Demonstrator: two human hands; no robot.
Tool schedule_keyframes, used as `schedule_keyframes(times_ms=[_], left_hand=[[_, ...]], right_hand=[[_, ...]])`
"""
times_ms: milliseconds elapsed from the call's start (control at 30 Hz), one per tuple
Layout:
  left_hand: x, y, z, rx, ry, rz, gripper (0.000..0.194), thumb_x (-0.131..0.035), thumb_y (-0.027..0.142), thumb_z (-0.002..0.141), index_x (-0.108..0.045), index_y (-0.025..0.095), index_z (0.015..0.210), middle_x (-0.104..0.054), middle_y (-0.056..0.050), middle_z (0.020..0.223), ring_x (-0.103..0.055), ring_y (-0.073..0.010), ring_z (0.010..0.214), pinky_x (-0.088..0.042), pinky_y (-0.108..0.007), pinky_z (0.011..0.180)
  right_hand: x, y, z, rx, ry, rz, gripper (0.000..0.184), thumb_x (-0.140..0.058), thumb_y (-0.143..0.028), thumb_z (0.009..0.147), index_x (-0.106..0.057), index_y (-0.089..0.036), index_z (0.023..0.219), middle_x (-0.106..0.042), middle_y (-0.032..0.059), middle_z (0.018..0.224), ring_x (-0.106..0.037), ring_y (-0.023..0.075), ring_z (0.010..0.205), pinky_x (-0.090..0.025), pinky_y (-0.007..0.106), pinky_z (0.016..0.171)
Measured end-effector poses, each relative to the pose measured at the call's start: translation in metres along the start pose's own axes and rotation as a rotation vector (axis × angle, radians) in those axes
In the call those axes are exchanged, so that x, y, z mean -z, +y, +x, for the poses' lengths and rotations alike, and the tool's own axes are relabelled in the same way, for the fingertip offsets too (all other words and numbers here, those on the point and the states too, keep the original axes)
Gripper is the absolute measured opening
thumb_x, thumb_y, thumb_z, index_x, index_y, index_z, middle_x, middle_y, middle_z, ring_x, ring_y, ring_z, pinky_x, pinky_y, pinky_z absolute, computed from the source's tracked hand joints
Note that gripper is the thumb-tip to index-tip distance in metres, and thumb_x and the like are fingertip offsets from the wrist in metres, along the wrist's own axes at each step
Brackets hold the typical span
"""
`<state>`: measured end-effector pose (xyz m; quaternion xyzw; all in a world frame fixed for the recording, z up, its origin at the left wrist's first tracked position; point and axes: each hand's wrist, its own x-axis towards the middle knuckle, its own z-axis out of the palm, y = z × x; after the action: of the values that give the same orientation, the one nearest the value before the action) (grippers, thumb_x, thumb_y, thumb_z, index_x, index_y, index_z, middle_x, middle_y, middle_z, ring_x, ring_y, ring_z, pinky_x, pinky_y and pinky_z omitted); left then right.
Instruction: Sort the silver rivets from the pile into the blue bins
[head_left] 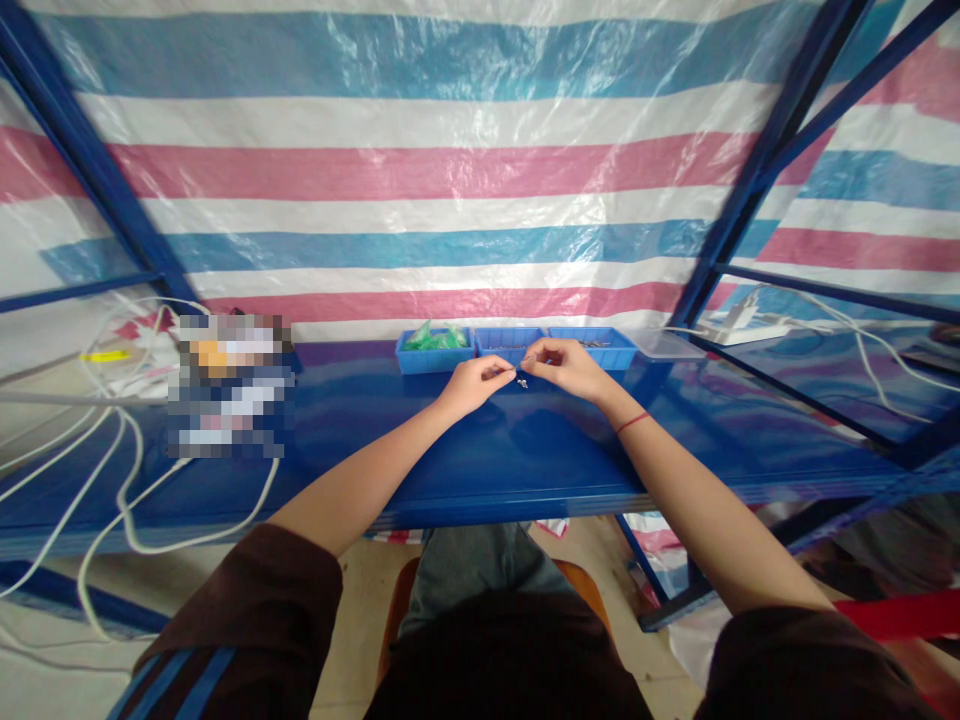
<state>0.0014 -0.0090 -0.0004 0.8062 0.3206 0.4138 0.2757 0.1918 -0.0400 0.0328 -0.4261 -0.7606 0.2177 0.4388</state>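
Above the blue table, my left hand (pixel 480 384) and my right hand (pixel 559 368) almost meet at their fingertips. Both hands are pinched closed, and whatever lies between their fingers is too small to name. Just below the fingertips, a few small shiny metal pieces (pixel 523 383) show against the table. Behind my hands stand three blue bins in a row. The left bin (pixel 405 362) holds green plastic bags (pixel 436 338). Small metal parts lie in the middle bin (pixel 487 350) and in the right bin (pixel 619 357), which my right hand partly covers.
The blue table (pixel 480 480) has a clear plastic lid (pixel 667 345) beside the bins. White cables (pixel 127 500) loop over its left side near a blurred-out patch. A white power strip (pixel 742 328) lies at the right. Blue metal posts (pixel 739 200) frame a striped sheet (pixel 450 170) behind.
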Motion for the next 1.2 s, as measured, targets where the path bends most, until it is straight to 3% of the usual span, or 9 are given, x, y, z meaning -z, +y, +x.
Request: schedule_keyframes(times_ms=[133,233,367,467,600,800,900,1000,1200], left_hand=[[-0.001,-0.002,-0.001,-0.028,-0.064,0.087,0.023,-0.06,0.032,0.084,-0.067,0.018,0.1,-0.071,-0.004,0.091,-0.066,-0.0164,0.082,-0.051,-0.029,0.08],[-0.001,-0.005,0.0,-0.144,-0.138,0.272,0.032,-0.06,0.032,0.084,-0.063,0.019,0.113,-0.069,-0.006,0.101,-0.063,-0.0189,0.096,-0.047,-0.034,0.092],[-0.004,-0.005,0.002,-0.178,-0.294,0.49,0.038,-0.054,0.037,0.088,-0.059,0.022,0.123,-0.055,-0.01,0.132,-0.049,-0.0263,0.122,-0.036,-0.044,0.105],[-0.008,-0.002,0.005,-0.089,-0.398,0.569,0.041,-0.047,0.037,0.091,-0.053,0.028,0.131,-0.041,-0.007,0.146,-0.037,-0.0301,0.134,-0.031,-0.052,0.106],[-0.011,0.0,0.007,-0.108,-0.446,0.592,0.038,-0.04,0.034,0.094,-0.054,0.027,0.129,-0.046,-0.007,0.143,-0.041,-0.0267,0.132,-0.033,-0.05,0.105],[-0.006,-0.003,0.007,-0.219,-0.299,0.463,0.02,-0.058,0.028,0.086,-0.069,0.015,0.096,-0.07,-0.01,0.103,-0.065,-0.0222,0.1,-0.047,-0.034,0.093],[-0.003,-0.005,0.007,-0.163,-0.265,0.372,0.015,-0.059,0.016,0.084,-0.069,0.014,0.095,-0.072,-0.008,0.098,-0.067,-0.0198,0.094,-0.05,-0.032,0.089],[-0.002,-0.009,0.007,-0.083,-0.232,0.272,0.027,-0.056,0.006,0.082,-0.066,0.013,0.106,-0.072,-0.008,0.099,-0.068,-0.0159,0.09,-0.052,-0.028,0.085],[-0.003,-0.013,0.005,-0.07,-0.141,0.3,0.035,-0.053,0.001,0.08,-0.065,0.013,0.11,-0.071,-0.008,0.097,-0.068,-0.0154,0.087,-0.054,-0.03,0.086]], right_hand=[[0.005,0.007,0.005,-0.01,0.083,-0.042,0.025,-0.061,-0.041,0.075,-0.061,-0.017,0.068,-0.061,0.0019,0.068,-0.051,0.0134,0.062,-0.04,0.028,0.061],[0.016,0.019,0.011,-0.054,0.35,-0.062,0.026,-0.058,-0.043,0.076,-0.061,-0.017,0.071,-0.062,0.0034,0.071,-0.053,0.015,0.065,-0.042,0.029,0.064],[0.037,0.042,0.012,-0.376,0.806,-0.241,0.031,-0.061,-0.043,0.074,-0.065,-0.015,0.087,-0.062,0.0069,0.074,-0.056,0.0206,0.07,-0.044,0.034,0.072],[0.046,0.054,0.009,-0.548,0.864,-0.351,0.038,-0.063,-0.036,0.073,-0.064,-0.013,0.103,-0.062,0.007,0.073,-0.057,0.0238,0.074,-0.043,0.037,0.075],[0.041,0.051,0.009,-0.462,0.652,-0.381,0.021,-0.055,-0.026,0.075,-0.067,-0.014,0.088,-0.061,0.0055,0.067,-0.055,0.0206,0.065,-0.041,0.032,0.067],[0.018,0.037,0.01,-0.154,0.18,-0.432,0.019,-0.054,-0.029,0.077,-0.067,-0.016,0.075,-0.06,0.0021,0.06,-0.052,0.0155,0.057,-0.037,0.028,0.059],[0.014,0.038,0.009,-0.102,0.079,-0.432,0.022,-0.052,-0.03,0.077,-0.067,-0.015,0.076,-0.059,0.0015,0.06,-0.05,0.0139,0.055,-0.036,0.026,0.057],[0.013,0.039,0.008,-0.091,0.013,-0.42,0.023,-0.052,-0.031,0.076,-0.067,-0.014,0.076,-0.057,0.0006,0.058,-0.047,0.0123,0.053,-0.034,0.025,0.055],[0.007,0.038,0.008,-0.11,-0.137,-0.35,0.023,-0.052,-0.03,0.076,-0.067,-0.013,0.078,-0.059,0.001,0.06,-0.048,0.0122,0.054,-0.036,0.026,0.055]])
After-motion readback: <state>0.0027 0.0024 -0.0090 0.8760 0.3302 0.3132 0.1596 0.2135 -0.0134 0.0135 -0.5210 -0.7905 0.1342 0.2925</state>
